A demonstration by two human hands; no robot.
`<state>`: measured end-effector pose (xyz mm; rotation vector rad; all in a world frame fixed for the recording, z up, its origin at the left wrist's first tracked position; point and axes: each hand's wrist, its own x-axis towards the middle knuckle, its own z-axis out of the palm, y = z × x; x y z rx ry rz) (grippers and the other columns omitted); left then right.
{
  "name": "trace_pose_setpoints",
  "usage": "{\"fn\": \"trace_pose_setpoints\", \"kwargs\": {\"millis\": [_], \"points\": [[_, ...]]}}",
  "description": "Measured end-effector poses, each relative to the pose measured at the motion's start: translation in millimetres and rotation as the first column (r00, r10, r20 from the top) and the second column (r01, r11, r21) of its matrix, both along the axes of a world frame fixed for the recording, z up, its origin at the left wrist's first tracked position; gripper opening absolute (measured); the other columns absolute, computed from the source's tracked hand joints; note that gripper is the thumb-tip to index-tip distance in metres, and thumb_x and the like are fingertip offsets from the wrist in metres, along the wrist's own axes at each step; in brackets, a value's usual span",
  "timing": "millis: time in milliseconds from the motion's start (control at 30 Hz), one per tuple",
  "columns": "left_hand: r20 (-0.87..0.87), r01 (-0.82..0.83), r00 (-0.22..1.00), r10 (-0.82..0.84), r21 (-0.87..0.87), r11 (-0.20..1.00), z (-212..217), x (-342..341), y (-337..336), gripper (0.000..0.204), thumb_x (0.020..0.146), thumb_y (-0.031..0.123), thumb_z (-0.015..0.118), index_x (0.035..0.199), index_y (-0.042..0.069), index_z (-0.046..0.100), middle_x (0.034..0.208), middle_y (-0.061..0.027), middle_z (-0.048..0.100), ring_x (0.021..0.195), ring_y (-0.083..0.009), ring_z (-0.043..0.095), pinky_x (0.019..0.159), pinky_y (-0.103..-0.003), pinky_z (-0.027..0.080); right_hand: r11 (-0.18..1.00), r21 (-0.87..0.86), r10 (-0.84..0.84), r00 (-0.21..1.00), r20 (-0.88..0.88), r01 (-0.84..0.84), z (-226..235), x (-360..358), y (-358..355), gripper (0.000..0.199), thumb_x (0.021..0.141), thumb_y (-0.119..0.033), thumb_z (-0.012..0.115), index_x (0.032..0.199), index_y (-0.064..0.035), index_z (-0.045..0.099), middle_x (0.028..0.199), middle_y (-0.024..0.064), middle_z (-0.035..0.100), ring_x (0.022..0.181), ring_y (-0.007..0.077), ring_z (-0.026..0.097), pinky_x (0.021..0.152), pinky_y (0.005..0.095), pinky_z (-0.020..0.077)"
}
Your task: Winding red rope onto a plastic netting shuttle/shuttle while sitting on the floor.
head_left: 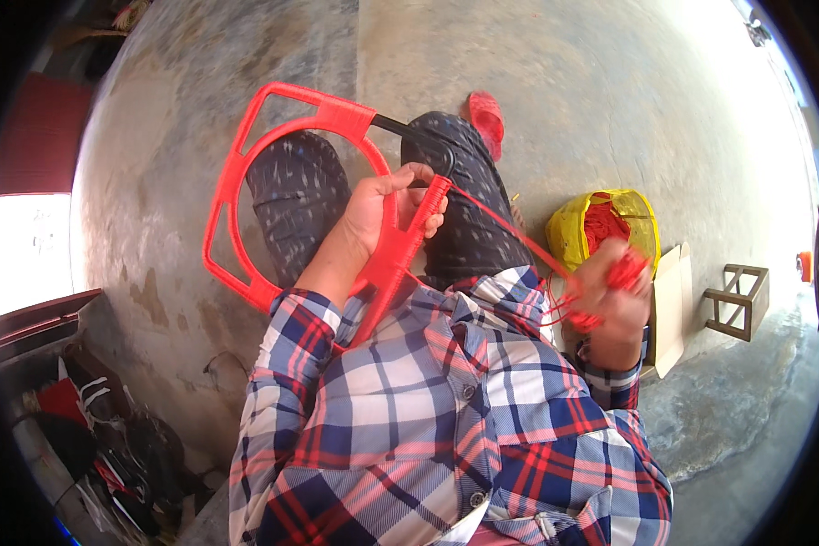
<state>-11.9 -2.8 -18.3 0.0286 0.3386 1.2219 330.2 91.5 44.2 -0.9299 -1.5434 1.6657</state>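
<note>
A red frame point(341, 114) with a large round opening leans over my lap, its bars wound closely with red cord. One stretch at its upper right is a bare black bar point(414, 135). My left hand point(382, 205) is closed around the frame near the wound corner, thumb on top. From that corner a taut red strand point(510, 227) runs down to the right. At its other end my right hand point(605, 287), smeared by motion, grips a bundle of red cord point(628, 271). Loose loops of the cord hang beside that hand.
Right of my knees stands a yellow container point(566, 238) with red cord inside. Beside it are a cardboard flap point(672, 314) and a small wooden stool point(742, 305). A red slipper point(487, 123) lies beyond my knee. Mixed clutter point(109, 437) fills the lower left.
</note>
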Motion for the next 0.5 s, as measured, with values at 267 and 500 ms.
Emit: {"fn": "trace_pose_setpoints", "kwargs": {"millis": [267, 500], "points": [[-0.235, -0.099, 0.969, 0.069, -0.119, 0.988, 17, 2, -1, 0.046, 0.094, 0.036, 0.048, 0.120, 0.000, 0.055, 0.106, -0.0233, 0.062, 0.085, -0.0342, 0.065, 0.071, -0.044, 0.055, 0.993, -0.001, -0.114, 0.972, 0.207, 0.117, -3, -37, 66, 0.026, 0.080, -0.003, 0.052, 0.104, 0.0012, 0.061, 0.077, -0.0001, 0.054, 0.076, 0.0135, 0.055, 0.067, 0.0243, 0.0437], [-0.169, -0.059, 0.984, 0.049, -0.053, 0.997, 16, 8, -2, 0.047, 0.091, 0.033, 0.053, 0.125, 0.000, 0.053, 0.109, -0.0237, 0.061, 0.087, -0.0345, 0.065, 0.073, -0.044, 0.056, 0.688, 0.420, 0.342, 0.775, 0.531, -0.591, -37, -137, 24, 0.040, 0.077, -0.003, 0.060, 0.117, -0.0050, 0.060, 0.087, 0.0100, 0.060, 0.085, 0.0237, 0.060, 0.075, 0.0343, 0.0470]]}}
